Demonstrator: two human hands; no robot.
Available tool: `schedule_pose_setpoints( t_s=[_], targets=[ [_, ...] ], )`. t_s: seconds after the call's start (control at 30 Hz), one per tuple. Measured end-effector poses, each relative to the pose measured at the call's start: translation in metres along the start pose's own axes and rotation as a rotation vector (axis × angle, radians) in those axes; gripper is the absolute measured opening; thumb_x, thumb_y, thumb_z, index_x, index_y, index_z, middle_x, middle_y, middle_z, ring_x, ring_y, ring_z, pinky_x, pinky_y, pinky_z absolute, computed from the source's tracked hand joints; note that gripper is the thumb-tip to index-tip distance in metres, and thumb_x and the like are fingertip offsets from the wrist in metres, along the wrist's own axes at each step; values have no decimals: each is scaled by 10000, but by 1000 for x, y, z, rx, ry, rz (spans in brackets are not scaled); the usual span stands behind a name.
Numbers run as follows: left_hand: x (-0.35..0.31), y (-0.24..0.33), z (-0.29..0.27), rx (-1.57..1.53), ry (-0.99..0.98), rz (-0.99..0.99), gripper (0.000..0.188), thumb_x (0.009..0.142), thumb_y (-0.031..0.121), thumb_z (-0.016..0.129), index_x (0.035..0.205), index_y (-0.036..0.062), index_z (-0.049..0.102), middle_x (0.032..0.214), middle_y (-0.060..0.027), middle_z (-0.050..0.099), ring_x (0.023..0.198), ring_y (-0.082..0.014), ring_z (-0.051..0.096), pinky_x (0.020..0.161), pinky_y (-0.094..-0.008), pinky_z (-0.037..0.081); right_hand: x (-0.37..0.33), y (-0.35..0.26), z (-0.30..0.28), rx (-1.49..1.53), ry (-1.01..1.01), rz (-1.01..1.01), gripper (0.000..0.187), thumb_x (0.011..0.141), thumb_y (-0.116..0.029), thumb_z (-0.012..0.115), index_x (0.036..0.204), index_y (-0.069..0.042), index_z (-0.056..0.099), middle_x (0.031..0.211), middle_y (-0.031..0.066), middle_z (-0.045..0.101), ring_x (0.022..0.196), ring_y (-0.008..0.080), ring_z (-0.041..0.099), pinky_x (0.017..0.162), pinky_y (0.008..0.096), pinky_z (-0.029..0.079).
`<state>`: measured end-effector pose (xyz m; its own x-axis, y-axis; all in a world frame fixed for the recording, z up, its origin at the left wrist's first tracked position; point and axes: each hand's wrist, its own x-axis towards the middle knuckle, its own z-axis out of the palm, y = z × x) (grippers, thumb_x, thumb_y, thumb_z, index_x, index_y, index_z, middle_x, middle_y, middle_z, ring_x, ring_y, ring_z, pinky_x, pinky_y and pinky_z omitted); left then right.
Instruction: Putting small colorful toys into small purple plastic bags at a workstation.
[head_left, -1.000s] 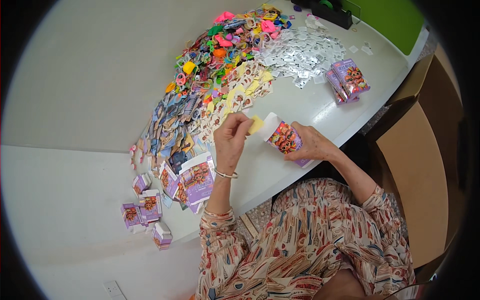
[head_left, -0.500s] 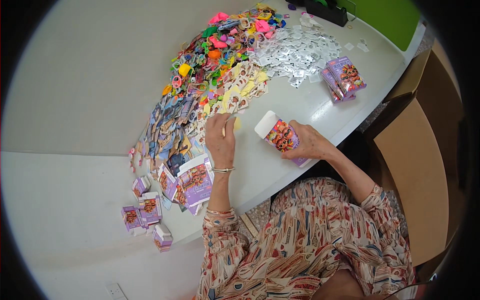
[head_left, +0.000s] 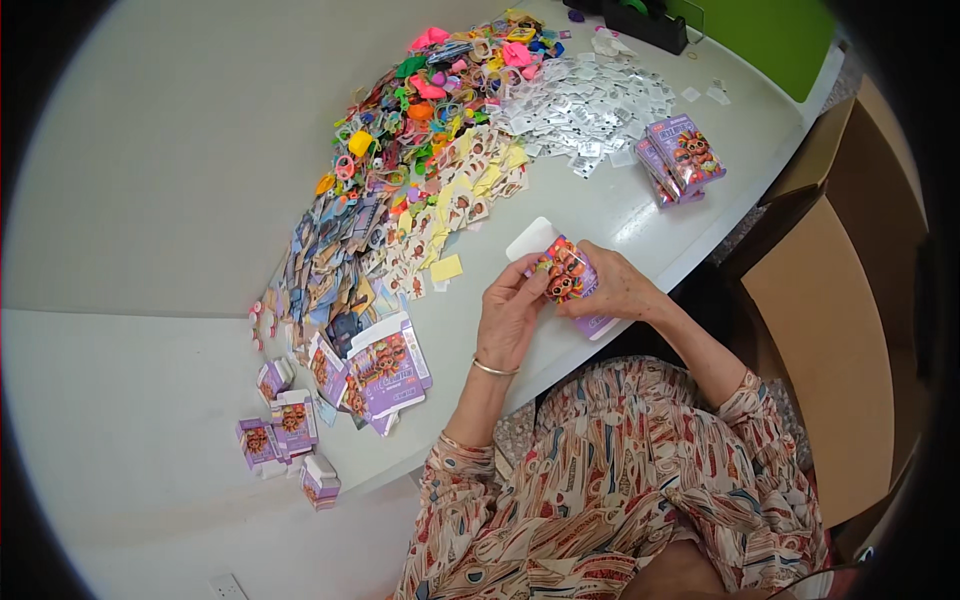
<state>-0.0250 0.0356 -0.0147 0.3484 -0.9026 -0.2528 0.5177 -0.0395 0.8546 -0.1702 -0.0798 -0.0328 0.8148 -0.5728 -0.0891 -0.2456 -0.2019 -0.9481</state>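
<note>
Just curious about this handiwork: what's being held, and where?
A purple, printed rectangular cardboard box: the right hand grips its right side, the left hand its left edge.

Purple carton with a red, orange and yellow character print and a white flap [head_left: 567,272], between the left hand [head_left: 512,308] and the right hand [head_left: 618,284], over a white worktop [head_left: 590,205].

Just beyond the left hand lies a plain yellow card [head_left: 446,268]; farther off, yellow-and-white cards with brown-and-red figures [head_left: 465,200], then trinkets [head_left: 425,110] in pink, green, orange and yellow. Silvery-white packets marked with black [head_left: 590,105] spread beyond both hands. To the left hand's left are blue-and-brown cards [head_left: 325,250] and purple printed boxes with white edges [head_left: 388,368]. Right of the right hand stands a brown cardboard box [head_left: 825,350]. Nearer than both hands, cream clothing [head_left: 640,450] is patterned in red, tan and blue-grey.
</note>
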Motion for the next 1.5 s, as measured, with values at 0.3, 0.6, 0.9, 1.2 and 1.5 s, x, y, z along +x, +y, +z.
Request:
schedule_pose_setpoints(
  t_s=[0.3, 0.6, 0.9, 1.2, 1.5],
  targets=[
    [-8, 3, 3, 330, 26, 80, 266, 875, 48, 652, 1127, -34, 633, 945, -52, 676, 829, -82, 610, 763, -218, 495, 6, -7, 6, 297, 123, 56, 362, 907, -255, 624, 1116, 18, 511, 874, 107, 618, 774, 137, 578, 704, 281, 469],
    [-16, 6, 13, 344, 2, 153, 398, 887, 20, 628, 1267, -29, 520, 994, -58, 656, 850, -78, 608, 756, -201, 490, 1, -6, 7, 202, 281, -336, 205, 905, -126, 611, 1050, 18, 599, 794, 32, 560, 694, 65, 504, 617, 227, 411],
    [-25, -9, 0, 475, 14, 155, 385, 854, 73, 697, 1209, -25, 584, 912, -16, 629, 781, -42, 563, 678, -183, 476, 2, 8, -2, 229, -22, -211, 418, 858, -280, 666, 1144, 11, 576, 927, 141, 610, 842, 214, 615, 774, 319, 495],
    [-25, -22, 11, 401, 147, 167, 393, 853, 59, 691, 1215, -41, 577, 960, -46, 631, 803, -68, 585, 717, -204, 497, -20, -11, 4, -217, -17, -253, 962, 629, -384, 781, 1329, 65, 295, 1149, 271, 489, 984, 429, 559, 853, 436, 471],
    [-27, -19, 20, 676, 136, 369, 335, 887, 50, 636, 1197, -59, 572, 1130, -124, 638, 1008, -148, 604, 803, -278, 516, -17, -11, 5, -314, 39, -255, 900, 617, -257, 744, 1305, 54, 255, 1064, 260, 526, 847, 431, 587, 734, 444, 502]
  ],
)
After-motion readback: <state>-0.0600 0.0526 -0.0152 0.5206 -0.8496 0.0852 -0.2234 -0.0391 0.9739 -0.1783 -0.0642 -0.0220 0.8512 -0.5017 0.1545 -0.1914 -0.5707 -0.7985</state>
